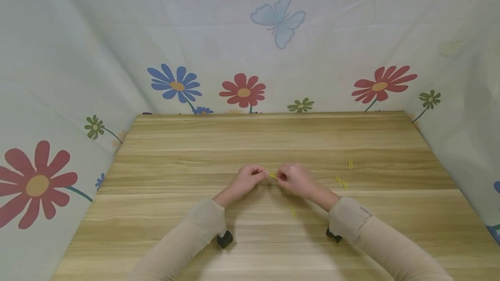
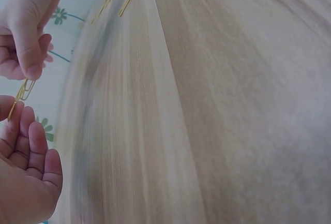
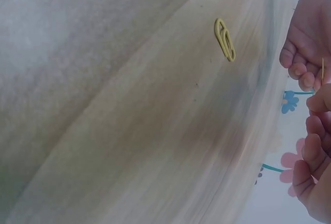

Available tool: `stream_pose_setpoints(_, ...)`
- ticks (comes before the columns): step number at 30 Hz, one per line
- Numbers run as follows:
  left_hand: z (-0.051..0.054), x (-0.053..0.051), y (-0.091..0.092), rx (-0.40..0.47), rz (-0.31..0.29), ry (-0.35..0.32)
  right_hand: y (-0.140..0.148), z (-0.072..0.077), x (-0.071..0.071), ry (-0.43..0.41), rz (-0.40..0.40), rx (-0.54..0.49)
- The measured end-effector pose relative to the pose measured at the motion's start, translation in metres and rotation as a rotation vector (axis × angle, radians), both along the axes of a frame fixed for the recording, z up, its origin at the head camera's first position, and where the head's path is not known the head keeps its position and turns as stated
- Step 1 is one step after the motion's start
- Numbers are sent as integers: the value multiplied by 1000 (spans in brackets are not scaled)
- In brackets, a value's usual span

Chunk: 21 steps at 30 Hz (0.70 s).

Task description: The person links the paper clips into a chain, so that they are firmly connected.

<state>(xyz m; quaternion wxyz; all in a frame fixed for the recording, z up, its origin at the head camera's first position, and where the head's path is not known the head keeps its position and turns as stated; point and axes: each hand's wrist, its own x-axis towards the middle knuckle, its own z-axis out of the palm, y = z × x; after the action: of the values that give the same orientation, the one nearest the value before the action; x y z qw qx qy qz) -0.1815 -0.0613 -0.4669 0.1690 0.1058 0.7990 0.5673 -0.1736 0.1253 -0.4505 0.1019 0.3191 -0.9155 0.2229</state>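
Note:
Two yellow paper clips meet between the hands over the middle of the table. My left hand (image 1: pixel 246 179) pinches one paper clip (image 2: pixel 14 109) between thumb and forefinger, its other fingers loosely bent. From the other side my right hand (image 1: pixel 297 180) pinches a second paper clip (image 2: pixel 29 87) at its end. The clips touch or overlap; whether they are linked cannot be told. A loose paper clip (image 3: pixel 225 40) lies on the wood nearer me, below the right hand. In the right wrist view, the fingers largely hide the held clips.
To the right of the right hand lie three more yellow paper clips, one farther back (image 1: pixel 350 165) and a close pair, whose left clip (image 1: pixel 338 180) slants. The wooden table (image 1: pixel 273 133) meets a flower-printed cloth (image 1: pixel 324 47) at its back and sides.

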Motion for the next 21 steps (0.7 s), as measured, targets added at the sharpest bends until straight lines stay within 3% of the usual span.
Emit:
stream_pose_setpoints(6,23,10,1,6,-4,11,-1,-2,1,82,1,4)
stream_pose_setpoints(16,28,12,-1,-6,9,-18,1,0,2,93,16,-31)
stream_pose_setpoints(21,28,12,-2,-25,22,-4,5,3,0,35,12,-51)
